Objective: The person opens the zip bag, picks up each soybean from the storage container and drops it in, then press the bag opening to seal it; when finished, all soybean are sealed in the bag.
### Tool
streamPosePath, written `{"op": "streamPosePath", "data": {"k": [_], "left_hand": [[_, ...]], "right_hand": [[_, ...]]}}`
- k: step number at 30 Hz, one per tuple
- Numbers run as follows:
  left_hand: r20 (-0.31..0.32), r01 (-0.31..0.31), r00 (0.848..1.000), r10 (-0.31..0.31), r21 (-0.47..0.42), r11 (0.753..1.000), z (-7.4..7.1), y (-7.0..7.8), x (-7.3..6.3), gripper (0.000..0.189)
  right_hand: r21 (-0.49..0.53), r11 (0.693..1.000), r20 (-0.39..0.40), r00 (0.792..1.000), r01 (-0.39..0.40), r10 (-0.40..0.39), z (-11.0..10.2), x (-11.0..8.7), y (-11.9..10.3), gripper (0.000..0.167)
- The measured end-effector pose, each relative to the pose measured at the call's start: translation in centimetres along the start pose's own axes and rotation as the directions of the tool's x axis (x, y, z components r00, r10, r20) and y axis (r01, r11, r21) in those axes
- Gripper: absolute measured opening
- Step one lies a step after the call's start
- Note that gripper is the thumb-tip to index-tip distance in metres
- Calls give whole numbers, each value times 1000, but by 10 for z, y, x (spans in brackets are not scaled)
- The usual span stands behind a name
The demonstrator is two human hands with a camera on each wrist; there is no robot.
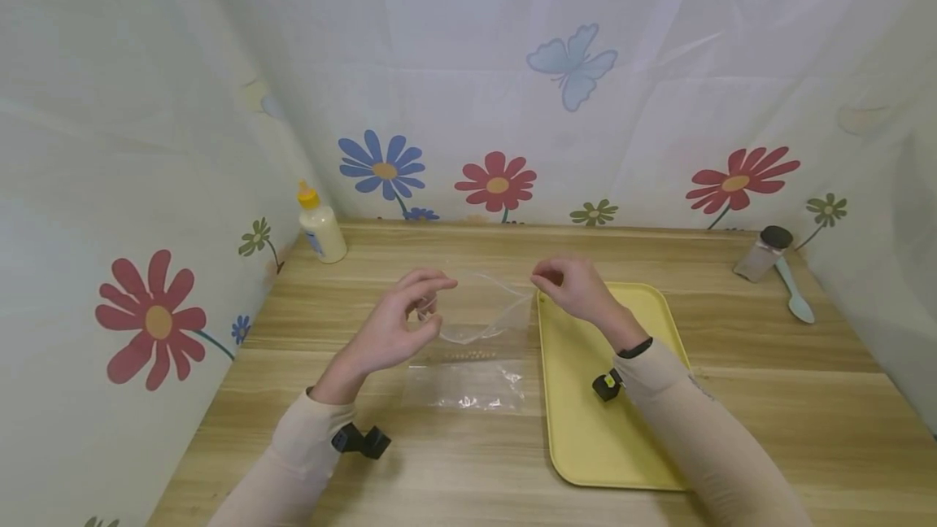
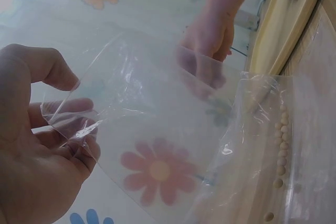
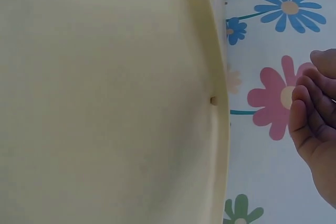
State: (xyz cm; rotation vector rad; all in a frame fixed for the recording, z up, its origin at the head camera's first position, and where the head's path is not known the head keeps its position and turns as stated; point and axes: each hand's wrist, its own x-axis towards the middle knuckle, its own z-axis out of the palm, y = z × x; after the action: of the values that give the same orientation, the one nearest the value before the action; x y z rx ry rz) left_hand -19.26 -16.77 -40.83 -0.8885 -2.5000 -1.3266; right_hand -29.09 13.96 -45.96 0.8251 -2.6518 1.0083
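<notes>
A clear plastic bag lies on the table with its upper end raised and its mouth spread. Several small round beige beads are in a row inside it. My left hand holds the bag's left edge, the film gathered in its curled lower fingers while the thumb stands apart. Above the far left corner of the yellow tray is my right hand, fingers loosely bent and nothing visible between them. One small bead sits against the tray's rim, close below that hand.
At the back left stands a glue bottle with a yellow cap. A black-lidded jar and a pale blue spoon are at the back right. Flower-patterned curtain borders the table behind and on both sides.
</notes>
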Motion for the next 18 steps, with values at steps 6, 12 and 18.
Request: {"op": "streamPosePath", "data": {"k": [6,12,18], "left_hand": [[1,-6,1000,6,-2,1000,0,0,0,48],[1,-8,1000,8,0,1000,0,0,0,48],[5,-1,1000,1,-2,1000,0,0,0,48]], "right_hand": [[-6,998,54,996,-65,65,3,-1,5,17],[-14,990,107,984,-141,142,4,-2,9,17],[-66,981,155,969,-182,191,6,0,11,16]]}}
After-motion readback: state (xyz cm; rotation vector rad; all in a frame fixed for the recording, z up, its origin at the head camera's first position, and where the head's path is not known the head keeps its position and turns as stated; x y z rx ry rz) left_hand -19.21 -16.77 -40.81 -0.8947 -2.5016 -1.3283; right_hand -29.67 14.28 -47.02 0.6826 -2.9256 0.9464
